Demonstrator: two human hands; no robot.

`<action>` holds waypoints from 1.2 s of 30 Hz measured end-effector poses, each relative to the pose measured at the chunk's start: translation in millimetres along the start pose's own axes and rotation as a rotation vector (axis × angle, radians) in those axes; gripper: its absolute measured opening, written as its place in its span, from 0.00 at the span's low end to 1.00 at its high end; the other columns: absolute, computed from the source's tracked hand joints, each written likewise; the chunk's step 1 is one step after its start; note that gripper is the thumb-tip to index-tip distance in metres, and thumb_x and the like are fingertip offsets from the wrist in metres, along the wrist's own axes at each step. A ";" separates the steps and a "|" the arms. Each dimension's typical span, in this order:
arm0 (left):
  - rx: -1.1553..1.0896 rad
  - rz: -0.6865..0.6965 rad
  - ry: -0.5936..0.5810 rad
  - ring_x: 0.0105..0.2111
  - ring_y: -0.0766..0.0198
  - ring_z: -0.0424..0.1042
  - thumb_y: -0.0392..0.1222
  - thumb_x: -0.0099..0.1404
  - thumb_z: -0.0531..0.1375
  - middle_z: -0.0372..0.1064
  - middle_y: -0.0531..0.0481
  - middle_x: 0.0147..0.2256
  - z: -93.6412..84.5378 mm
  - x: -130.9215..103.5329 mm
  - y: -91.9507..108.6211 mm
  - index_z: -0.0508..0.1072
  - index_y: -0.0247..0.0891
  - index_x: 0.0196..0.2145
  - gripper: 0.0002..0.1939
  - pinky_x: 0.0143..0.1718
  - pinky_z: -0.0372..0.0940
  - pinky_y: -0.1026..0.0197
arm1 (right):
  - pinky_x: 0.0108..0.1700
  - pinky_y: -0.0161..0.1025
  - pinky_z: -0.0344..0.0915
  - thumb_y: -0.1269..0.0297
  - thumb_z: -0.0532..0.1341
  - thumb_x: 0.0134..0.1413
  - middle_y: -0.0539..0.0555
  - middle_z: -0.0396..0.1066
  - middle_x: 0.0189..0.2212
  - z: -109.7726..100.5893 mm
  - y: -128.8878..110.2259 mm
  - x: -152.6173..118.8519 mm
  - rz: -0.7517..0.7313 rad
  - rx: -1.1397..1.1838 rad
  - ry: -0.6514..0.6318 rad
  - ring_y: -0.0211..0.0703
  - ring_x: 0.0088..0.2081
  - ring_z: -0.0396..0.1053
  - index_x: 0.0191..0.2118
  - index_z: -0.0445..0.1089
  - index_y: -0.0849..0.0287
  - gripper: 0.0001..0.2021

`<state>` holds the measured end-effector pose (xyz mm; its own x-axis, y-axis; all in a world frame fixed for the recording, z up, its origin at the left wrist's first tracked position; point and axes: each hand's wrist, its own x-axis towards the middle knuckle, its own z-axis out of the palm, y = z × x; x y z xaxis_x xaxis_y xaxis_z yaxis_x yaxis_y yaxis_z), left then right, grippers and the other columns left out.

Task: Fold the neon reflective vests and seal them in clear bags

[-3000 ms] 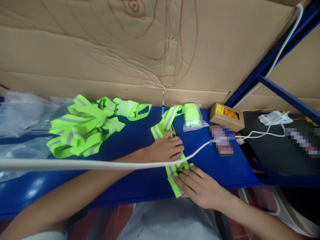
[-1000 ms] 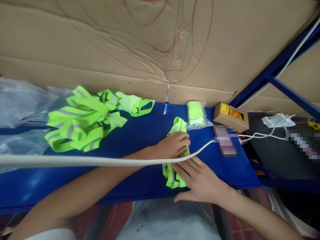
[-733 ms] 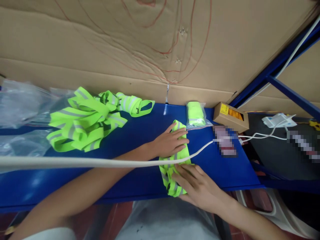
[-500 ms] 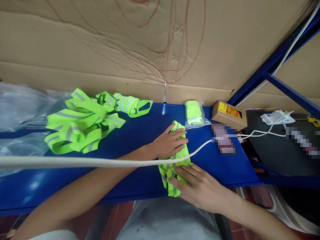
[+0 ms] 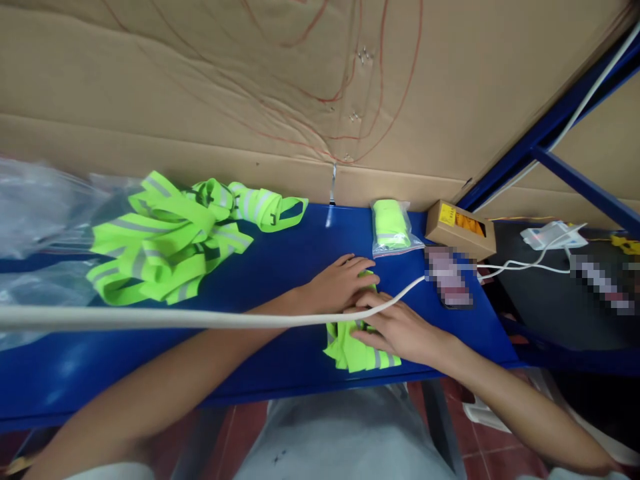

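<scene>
A folded bundle of neon-green straps with grey stripes (image 5: 357,348) lies near the front edge of the blue table. My left hand (image 5: 340,283) rests over the bundle's far end, palm down, its fingers spread toward the right. Just nearer, my right hand (image 5: 395,323) lies on top of the same bundle, fingers apart, its fingertips close to my left hand. Both hands hide part of the straps. A white cable (image 5: 200,319) passes in front of the view, across my left forearm and both hands.
A loose pile of green straps (image 5: 165,247) lies left, beside clear plastic bags (image 5: 40,213). At the back right are a bagged green strap (image 5: 391,223), a cardboard box (image 5: 463,230) and a blurred-out phone-like item (image 5: 449,277). Cardboard stands behind.
My right hand has moved up and away from the table's front edge, close to my left hand. The bundle's far end has folded in toward me, and its near part now spreads to the right.
</scene>
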<state>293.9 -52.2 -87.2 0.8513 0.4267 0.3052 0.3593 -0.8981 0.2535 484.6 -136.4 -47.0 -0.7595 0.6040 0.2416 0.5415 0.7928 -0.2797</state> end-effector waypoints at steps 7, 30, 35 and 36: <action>0.021 -0.043 0.013 0.62 0.53 0.64 0.44 0.77 0.50 0.65 0.39 0.61 1.0 1.9 2.1 0.74 0.40 0.51 0.15 0.64 0.57 0.46 | 0.57 0.58 0.67 0.41 0.59 0.65 0.70 0.72 0.54 7.0 -35.3 -23.9 0.003 -0.278 -0.010 0.62 0.56 0.69 0.62 0.66 0.69 0.35; -0.620 -0.275 -0.049 0.43 0.58 0.70 0.46 0.72 0.54 0.74 0.48 0.41 -7.6 9.0 -20.4 0.75 0.38 0.45 0.13 0.49 0.60 0.56 | 0.50 0.43 0.64 0.55 0.56 0.72 0.59 0.76 0.45 -2.8 29.8 31.0 0.100 0.051 -0.054 0.49 0.48 0.73 0.47 0.75 0.59 0.15; -0.670 -0.415 -0.001 0.43 0.59 0.74 0.52 0.76 0.43 0.76 0.46 0.45 -25.0 8.1 -19.7 0.73 0.37 0.48 0.23 0.48 0.66 0.58 | 0.48 0.45 0.61 0.50 0.59 0.69 0.61 0.74 0.45 10.8 33.3 34.0 0.247 -0.211 -0.022 0.52 0.46 0.71 0.45 0.74 0.61 0.17; -0.664 -0.444 -0.004 0.43 0.58 0.74 0.53 0.76 0.43 0.76 0.45 0.45 -29.8 3.5 -15.3 0.73 0.37 0.49 0.24 0.48 0.66 0.57 | 0.48 0.45 0.61 0.50 0.59 0.69 0.61 0.75 0.45 11.3 32.0 34.7 0.276 -0.237 -0.032 0.53 0.46 0.71 0.47 0.73 0.62 0.18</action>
<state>280.0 -33.8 -62.7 0.6839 0.7283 0.0439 0.3639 -0.3926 0.8447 471.5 -91.0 -58.1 -0.5821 0.7977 0.1574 0.7931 0.5997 -0.1061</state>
